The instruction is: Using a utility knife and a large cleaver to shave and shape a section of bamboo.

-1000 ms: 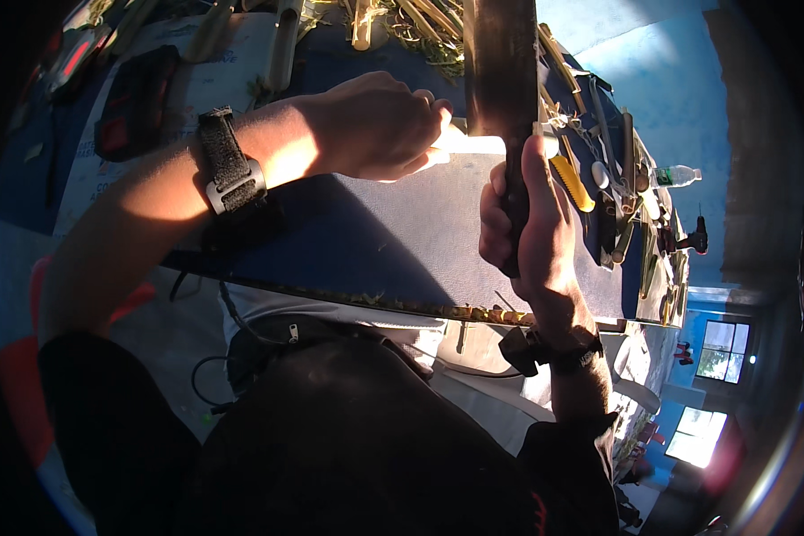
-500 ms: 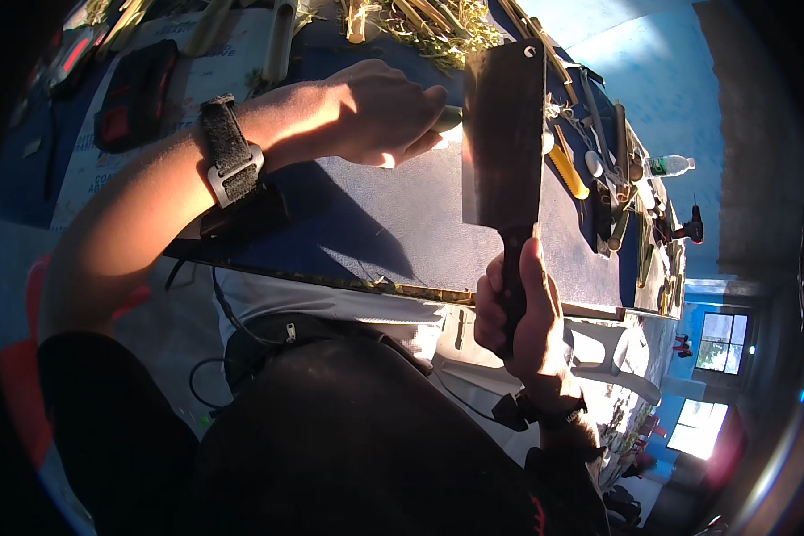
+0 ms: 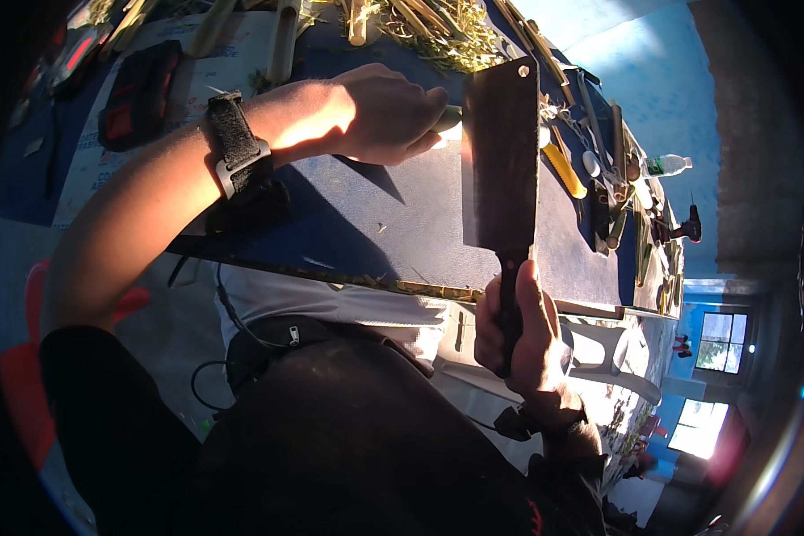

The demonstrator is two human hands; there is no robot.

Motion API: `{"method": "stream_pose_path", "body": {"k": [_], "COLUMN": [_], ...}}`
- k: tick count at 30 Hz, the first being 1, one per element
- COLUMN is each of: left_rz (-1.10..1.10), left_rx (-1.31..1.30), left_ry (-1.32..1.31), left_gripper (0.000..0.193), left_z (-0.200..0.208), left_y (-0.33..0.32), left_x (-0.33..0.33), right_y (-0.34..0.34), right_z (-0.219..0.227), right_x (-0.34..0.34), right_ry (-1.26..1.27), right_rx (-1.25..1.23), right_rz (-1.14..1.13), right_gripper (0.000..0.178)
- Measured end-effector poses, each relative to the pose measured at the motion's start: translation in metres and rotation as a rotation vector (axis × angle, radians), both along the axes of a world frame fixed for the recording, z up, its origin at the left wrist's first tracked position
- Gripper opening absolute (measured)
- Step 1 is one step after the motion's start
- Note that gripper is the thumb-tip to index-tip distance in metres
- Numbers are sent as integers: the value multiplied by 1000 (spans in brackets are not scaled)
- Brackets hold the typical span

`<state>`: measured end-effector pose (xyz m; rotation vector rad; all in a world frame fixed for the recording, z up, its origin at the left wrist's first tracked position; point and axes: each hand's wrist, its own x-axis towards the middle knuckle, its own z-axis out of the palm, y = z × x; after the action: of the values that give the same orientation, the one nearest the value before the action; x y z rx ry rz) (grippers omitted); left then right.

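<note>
Reaching in from the left, with elbow bent wide and a black strap round the wrist, across a blue-topped table. Ending in a left hand curled knuckles-up into a fist about a greenish piece, with only a rounded end visible past the fingers. Raised from the lower right, just past the table's near edge in view: wrapped firmly, in the right hand, around the dark handle of a cleaver, with thumb laid along it toward the blade. Pointed away from the body, with the broad face of the blade seen over the sunlit tabletop, close beside the greenish end. Cannot tell whether touching either.

Compared with a second ago: drawn back toward the body with the cleaver, bringing into sight the whole blade, formerly cut off at the top. Compared with half a second ago: slightly lower again on the right, nearly unmoved on the left. Visible farther off: a heap of yellow-green strands, a yellow handle and a clear bottle.
</note>
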<state>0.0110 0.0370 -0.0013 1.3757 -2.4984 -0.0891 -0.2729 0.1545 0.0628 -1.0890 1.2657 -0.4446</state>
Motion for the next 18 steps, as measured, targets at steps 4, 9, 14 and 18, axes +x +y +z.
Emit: {"method": "stream_pose_path", "body": {"k": [4, 9, 14, 18], "left_rz": [-35, -102, -62, -62], "left_rx": [-20, -20, 37, 69], "left_ry": [25, 125, 2, -9], "left_gripper": [33, 26, 32, 37], "left_z": [-5, -5, 4, 10], "left_y": [-2, 0, 2, 2], "left_x": [3, 8, 6, 6], "right_y": [-23, -63, -94, -106], "right_z": [-2, 2, 6, 10], "right_x": [17, 38, 57, 62], "right_ry": [-10, -67, -74, -87], "right_rx": [-61, -109, -111, -138], "right_rz": [2, 26, 17, 62], "right_gripper": [59, 59, 58, 59]}}
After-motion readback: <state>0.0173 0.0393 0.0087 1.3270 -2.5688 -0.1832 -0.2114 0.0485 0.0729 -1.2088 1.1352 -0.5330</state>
